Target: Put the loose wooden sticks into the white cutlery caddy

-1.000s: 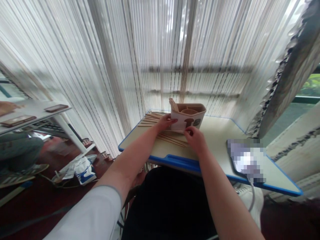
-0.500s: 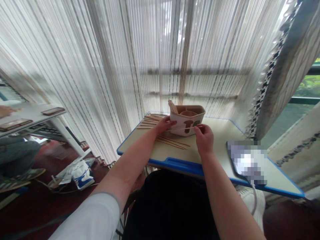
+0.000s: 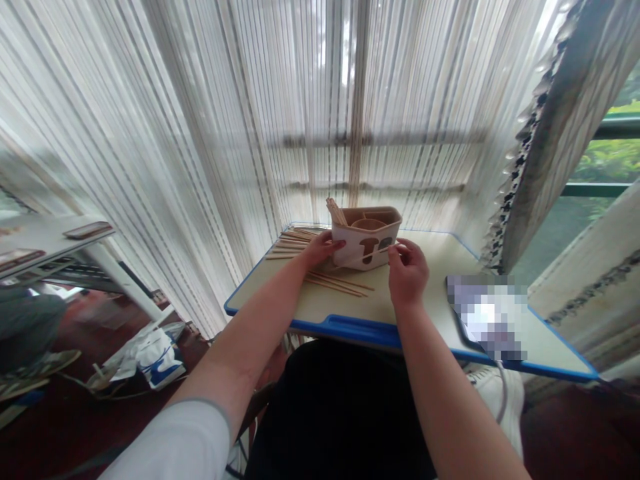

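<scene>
"White outside and tan inside, is that the container (image 3: pixel 350 248)?"

"Yes, upright near the far edge of the pale, blue-edged table (image 3: pixel 433 287). Brown and grey shapes mark its front."

"Anything in it?"

"A stick bundle (image 3: pixel 336 212) leans out at its left corner, and a round part (image 3: pixel 367 224) shows inside. I can't see the bottom."

"And around it?"

"Loose sticks (image 3: pixel 287 248) lie to its left, and front sticks (image 3: pixel 345 286) lie nearer the person. Off to the right there's a device (image 3: pixel 485 317) with a blurred-out screen and a cable (image 3: pixel 503 393)."

"What about the room?"

"Striped sheer curtains (image 3: pixel 200 100) hang behind. To the left, a side table (image 3: pixel 55 230) stands over a dark red floor (image 3: pixel 115 427), with a white and blue bag (image 3: pixel 159 360) beside it."

"How are the hands?"

"The left hand (image 3: pixel 321 249) is curved round the container's left side, thumb on the front. The right hand (image 3: pixel 410 270) is narrow, fingertips pinching a thin stick (image 3: pixel 374 253) across the front. Whether the stick touches the container, I can't tell."
</scene>
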### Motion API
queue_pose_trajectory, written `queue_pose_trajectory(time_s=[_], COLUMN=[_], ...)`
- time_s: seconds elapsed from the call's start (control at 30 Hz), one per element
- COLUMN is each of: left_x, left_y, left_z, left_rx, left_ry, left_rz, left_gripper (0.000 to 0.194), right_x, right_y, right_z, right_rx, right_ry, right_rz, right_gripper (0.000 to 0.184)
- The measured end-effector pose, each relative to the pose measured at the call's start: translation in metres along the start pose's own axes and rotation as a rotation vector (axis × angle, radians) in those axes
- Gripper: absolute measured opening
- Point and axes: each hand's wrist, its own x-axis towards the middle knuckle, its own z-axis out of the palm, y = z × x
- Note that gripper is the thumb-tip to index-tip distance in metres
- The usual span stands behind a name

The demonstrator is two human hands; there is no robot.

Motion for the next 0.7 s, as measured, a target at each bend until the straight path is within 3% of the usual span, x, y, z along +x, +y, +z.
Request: queue_pose_trajectory(time_s=[0.27,0.43,0.53,0.7], left_x=[-0.005,-0.007,-0.007,-0.004], left_y=[0.008,0.011,0.011,0.006], left_z=[0.003,0.003,0.003,0.002], left_rx=[0.005,0.024,0.014,0.010], left_ry=[-0.001,0.022,0.023,0.026], left_rz=[-0.024,-0.034,-0.034,-0.007], left_gripper=[0.057,0.054,0.055,0.054], right_x=[0.006,0.009,0.011,0.012], right_y=[0.002,0.003,0.007,0.011], right_z=[0.000,0.000,0.000,0.001], right_rx=[0.198,0.266,0.303,0.305], right_ry=[0.103,0.150,0.168,0.104], right_rz=[0.083,0.279,0.372,0.370], right_gripper=[0.034,0.023,0.025,0.033])
